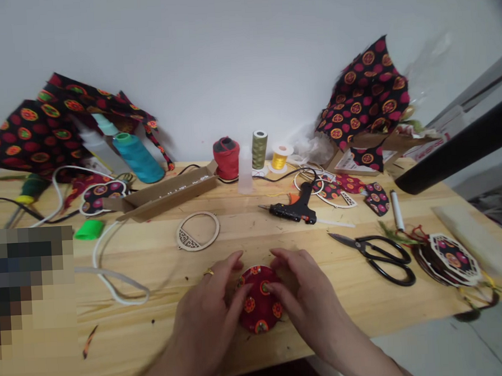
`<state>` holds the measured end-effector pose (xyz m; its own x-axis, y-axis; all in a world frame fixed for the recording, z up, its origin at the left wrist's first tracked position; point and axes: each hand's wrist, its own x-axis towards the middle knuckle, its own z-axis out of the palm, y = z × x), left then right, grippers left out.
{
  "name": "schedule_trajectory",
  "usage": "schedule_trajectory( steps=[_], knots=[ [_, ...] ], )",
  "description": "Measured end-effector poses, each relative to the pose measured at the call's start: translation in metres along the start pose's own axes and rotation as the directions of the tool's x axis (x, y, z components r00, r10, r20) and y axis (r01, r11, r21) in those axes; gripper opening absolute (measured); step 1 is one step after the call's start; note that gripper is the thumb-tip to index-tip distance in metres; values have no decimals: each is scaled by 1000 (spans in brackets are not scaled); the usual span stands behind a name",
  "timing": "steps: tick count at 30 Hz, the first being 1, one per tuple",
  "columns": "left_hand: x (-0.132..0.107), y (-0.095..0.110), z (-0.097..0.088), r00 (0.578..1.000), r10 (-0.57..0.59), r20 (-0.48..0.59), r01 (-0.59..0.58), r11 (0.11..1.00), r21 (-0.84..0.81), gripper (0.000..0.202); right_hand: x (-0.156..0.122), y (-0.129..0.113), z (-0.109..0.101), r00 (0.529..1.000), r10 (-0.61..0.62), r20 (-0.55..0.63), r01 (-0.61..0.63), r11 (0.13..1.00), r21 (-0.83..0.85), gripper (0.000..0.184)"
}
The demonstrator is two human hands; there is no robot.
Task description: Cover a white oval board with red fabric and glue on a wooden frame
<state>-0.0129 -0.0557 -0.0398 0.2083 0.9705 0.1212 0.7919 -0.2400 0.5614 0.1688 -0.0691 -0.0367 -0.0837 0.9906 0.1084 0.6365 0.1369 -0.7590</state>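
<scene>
A round disc covered in dark red patterned fabric (260,305) lies flat on the pale wooden table (157,327), close to its front edge. My left hand (209,308) comes in from the lower left, its fingers on the disc's upper left edge. My right hand (300,286) rests its fingertips on the upper right side, partly covering the disc. A ring shows on a finger of my left hand. A laser-cut wooden ring (198,231) lies just beyond my left hand.
A black hot glue gun (294,208) and black-handled scissors (376,260) lie to the right. White cord (113,285) loops at the left. Thread spools and a cardboard strip (167,195) stand behind. Patterned fabric (366,98) rises at the back, and a black bar (455,149) juts in from the right.
</scene>
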Motion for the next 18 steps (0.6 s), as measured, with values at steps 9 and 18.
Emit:
schedule_trajectory(
  steps=[9, 18],
  knots=[
    [3, 5, 2, 999, -21, 28, 20, 999, 47, 33, 5, -2, 3, 1000, -13, 7, 13, 999, -33, 41],
    [2, 7, 1, 998, -30, 54, 25, 994, 102, 32, 6, -2, 8, 998, -34, -58, 28, 995, -92, 31]
  ],
)
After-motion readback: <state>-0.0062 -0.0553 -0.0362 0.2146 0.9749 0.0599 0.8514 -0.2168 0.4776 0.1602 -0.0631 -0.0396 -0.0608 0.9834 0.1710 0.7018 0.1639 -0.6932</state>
